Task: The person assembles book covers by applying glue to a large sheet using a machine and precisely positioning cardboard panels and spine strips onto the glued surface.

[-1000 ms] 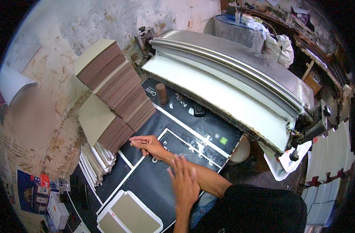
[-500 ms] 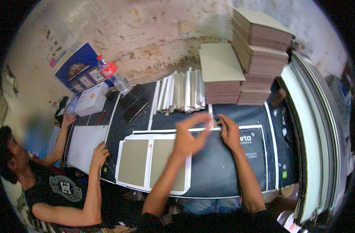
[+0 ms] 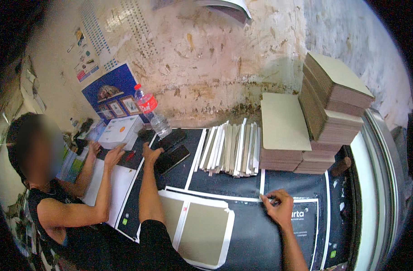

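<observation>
My left hand (image 3: 151,154) reaches far left across the table, thumb and fingers apart, beside a flat black case (image 3: 169,140) and a dark phone-like slab (image 3: 172,159). Whether its fingertips touch them I cannot tell. My right hand (image 3: 279,206) is over the dark mat (image 3: 247,226), fingers curled and tips pinched together; anything between them is too small to name. Near my left forearm lies a white-bordered sheet with two grey-brown boards (image 3: 204,237) on it, partly covered by my sleeve.
A bundle of pale strips (image 3: 231,151) lies ahead of the boards. Tall stacks of cut board (image 3: 285,122) stand at the back right. A plastic bottle (image 3: 159,119) stands beyond the black case. At left, a co-worker's hands (image 3: 114,156) are near a white box (image 3: 120,131).
My left hand has swung from beside my right hand to the far left, by the black case. The co-worker's nearer hand has moved forward toward the white box. The view has tilted upward.
</observation>
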Demonstrator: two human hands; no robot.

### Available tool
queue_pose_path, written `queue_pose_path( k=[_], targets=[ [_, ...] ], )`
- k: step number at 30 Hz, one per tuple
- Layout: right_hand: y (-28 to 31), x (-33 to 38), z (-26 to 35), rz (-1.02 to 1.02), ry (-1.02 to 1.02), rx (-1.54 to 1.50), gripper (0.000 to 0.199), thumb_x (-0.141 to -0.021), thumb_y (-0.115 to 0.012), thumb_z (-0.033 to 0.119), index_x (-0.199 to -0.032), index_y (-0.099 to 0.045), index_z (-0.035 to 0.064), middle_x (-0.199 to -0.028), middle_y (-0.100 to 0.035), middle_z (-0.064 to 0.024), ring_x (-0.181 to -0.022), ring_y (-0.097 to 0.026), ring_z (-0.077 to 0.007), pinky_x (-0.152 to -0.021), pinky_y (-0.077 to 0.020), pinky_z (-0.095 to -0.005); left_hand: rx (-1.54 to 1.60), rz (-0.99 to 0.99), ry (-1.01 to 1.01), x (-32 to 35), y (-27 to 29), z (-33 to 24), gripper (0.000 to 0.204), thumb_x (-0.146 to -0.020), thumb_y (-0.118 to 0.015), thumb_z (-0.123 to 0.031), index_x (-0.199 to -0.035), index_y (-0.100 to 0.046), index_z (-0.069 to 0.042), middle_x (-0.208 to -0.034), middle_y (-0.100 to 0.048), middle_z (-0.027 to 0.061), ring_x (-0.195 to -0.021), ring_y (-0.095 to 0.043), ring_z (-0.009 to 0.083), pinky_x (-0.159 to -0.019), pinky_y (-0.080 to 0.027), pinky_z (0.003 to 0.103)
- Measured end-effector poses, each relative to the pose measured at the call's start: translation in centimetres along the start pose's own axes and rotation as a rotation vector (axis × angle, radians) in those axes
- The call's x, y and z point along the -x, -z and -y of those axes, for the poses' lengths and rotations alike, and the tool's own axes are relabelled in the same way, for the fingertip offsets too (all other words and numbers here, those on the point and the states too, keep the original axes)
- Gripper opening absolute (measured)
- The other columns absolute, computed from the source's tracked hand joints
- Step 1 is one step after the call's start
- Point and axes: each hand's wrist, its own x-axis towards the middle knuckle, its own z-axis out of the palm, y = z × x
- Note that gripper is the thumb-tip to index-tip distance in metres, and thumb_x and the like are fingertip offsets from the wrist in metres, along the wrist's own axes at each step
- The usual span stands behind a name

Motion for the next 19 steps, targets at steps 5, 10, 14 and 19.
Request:
queue_pose_path(
  k=[5, 10, 14, 19],
  targets=[
    [-0.2, -0.4, 0.3, -0.001, 0.059, 0.039, 0.017, -0.075, -0.083, 0.013, -0.076, -0.072, 0.0001, -0.076, -0.067, -0.011, -0.061, -0.062, -0.0168, -0.053, -0.0496, -0.0283, -0.052, 0.261, 0.035, -2.1, -1.0, 1.1, 0.118, -0.049, -0.088, -0.025, -0.149, -0.031, 0.003, -0.141, -0.05, 0.0276, -0.135, -0.045, 0.0399, -0.116, -0.035, 0.045],
    [-0.1, -0.4, 1.0, 0.003, -0.031, 0.065, 0.018, -0.074, -0.084, 0.014, -0.075, -0.072, 0.0005, -0.077, -0.066, -0.0109, -0.061, -0.062, -0.0177, -0.054, -0.0498, -0.0293, -0.152, 0.294, -0.12, -3.9, -2.2, 0.6, 0.124, -0.034, -0.094, -0.026, -0.144, -0.042, -0.004, -0.138, -0.048, 0.0263, -0.133, -0.044, 0.0412, -0.111, -0.041, 0.044],
    [-0.4, -0.5, 1.2, 0.009, 0.04, 0.094, 0.021, -0.074, -0.085, 0.018, -0.076, -0.07, 0.0027, -0.077, -0.065, -0.0105, -0.057, -0.061, -0.0205, -0.054, -0.0511, -0.0318, -0.292, 0.212, -0.425, -6.0, 0.4, 0.9, 0.11, -0.034, -0.095, -0.019, -0.135, -0.05, -0.012, -0.118, -0.051, 0.0202, -0.117, -0.051, 0.0408, -0.102, -0.046, 0.046],
    [-0.5, -0.5, 1.1, 0.001, -0.009, 0.094, 0.022, -0.074, -0.085, 0.018, -0.075, -0.071, 0.0018, -0.078, -0.067, -0.0104, -0.06, -0.062, -0.0201, -0.054, -0.0495, -0.0302, -0.182, 0.346, -0.258, -3.6, 0.1, -1.4, 0.108, -0.044, -0.095, -0.013, -0.139, -0.044, -0.014, -0.132, -0.048, 0.0204, -0.125, -0.048, 0.0413, -0.108, -0.042, 0.044]
  ],
)
